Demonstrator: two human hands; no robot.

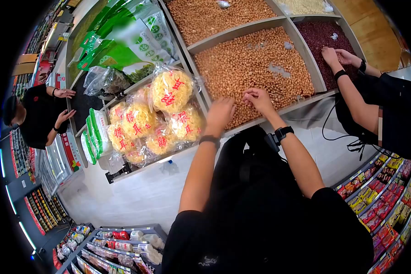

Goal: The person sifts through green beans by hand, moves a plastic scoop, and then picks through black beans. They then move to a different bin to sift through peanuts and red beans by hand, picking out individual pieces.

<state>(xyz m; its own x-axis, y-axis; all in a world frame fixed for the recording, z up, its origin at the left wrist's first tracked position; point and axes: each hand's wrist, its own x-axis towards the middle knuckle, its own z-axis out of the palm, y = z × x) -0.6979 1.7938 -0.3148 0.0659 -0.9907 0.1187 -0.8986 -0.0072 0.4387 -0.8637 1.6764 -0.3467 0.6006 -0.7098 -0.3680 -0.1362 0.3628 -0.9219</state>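
My left hand [220,114] and my right hand [258,99] rest at the near edge of a bin of tan peanuts [255,64], both palm down, close together. The fingers of both hands are curled into the nuts, and I cannot tell whether they grip any. Each wrist wears a black band. Left of my left hand lies a pile of clear bags of yellow dried noodles [157,118] with red characters.
A second person's hands [338,57] reach into the dark red bean bin [322,36] at right. A third person in black [41,114] stands at the left by green packets [123,41]. Shelves of packaged goods [383,182] lie below.
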